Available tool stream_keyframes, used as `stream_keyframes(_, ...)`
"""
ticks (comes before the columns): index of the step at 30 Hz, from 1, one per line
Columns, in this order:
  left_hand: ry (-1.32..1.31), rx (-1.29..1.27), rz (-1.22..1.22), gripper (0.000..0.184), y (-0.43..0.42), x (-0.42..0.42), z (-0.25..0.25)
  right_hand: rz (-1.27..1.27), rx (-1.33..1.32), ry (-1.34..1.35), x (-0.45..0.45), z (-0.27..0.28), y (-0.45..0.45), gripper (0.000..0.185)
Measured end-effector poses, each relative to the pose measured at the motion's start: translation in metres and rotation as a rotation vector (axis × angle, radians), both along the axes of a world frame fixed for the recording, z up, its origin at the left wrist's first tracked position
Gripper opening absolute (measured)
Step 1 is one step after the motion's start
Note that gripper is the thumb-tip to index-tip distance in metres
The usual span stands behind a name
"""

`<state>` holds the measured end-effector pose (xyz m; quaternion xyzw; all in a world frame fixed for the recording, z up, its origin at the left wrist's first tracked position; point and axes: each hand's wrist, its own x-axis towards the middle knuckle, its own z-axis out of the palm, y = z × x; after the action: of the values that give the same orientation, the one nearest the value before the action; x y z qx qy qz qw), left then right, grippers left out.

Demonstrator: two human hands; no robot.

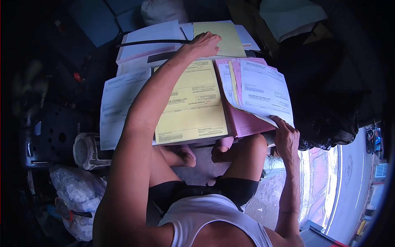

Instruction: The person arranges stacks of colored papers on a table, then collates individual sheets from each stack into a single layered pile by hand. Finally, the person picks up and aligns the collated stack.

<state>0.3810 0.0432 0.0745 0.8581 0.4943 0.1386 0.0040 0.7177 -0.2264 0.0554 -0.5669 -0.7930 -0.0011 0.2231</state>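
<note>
My left hand (207, 44) reaches to the back of the table, fingers bent and close together over a blank yellow sheet (230, 37). Whatever may be under those fingertips is hidden. At the right front edge, my right hand (286, 135) grips the lower corner of white printed forms (263, 88), which curve up off a pink stack (251, 123). Yellow and pink layers show along their left side. A yellow form stack (193, 107) lies in the middle, partly behind my left forearm. White forms (119, 111) sit at the left.
A white paper stack (152, 37) lies at the back left, crossed by a thin black bar (152, 42). Black plastic bags (325, 131) are at the right of the table. A clear plastic bag (78, 193) and a white round appliance (88, 150) stand at the left.
</note>
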Motion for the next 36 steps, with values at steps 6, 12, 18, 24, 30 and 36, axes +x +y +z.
stream_keyframes(6,-0.199,0.077,0.094,0.046,-0.155,-0.101,0.041,0.017,-0.003,-0.071,0.0,-0.001,0.002,0.039)
stream_keyframes(12,0.094,-0.029,0.363,0.066,-0.373,-0.204,0.023,0.081,0.023,-0.171,0.002,0.0,0.007,0.031)
stream_keyframes(18,0.296,0.12,0.482,0.06,-0.472,-0.234,-0.036,0.039,-0.019,-0.238,0.002,0.0,0.012,0.022)
stream_keyframes(24,-0.107,0.401,0.466,0.019,-0.457,-0.22,-0.031,0.013,0.017,-0.251,-0.002,0.008,0.014,0.021)
stream_keyframes(30,-0.274,0.4,0.295,0.044,-0.387,-0.167,-0.012,-0.112,-0.071,0.019,-0.001,0.013,0.022,0.025)
stream_keyframes(36,0.095,0.393,-0.04,0.05,-0.332,-0.099,-0.025,-0.17,-0.128,0.166,-0.015,0.031,0.033,0.033)
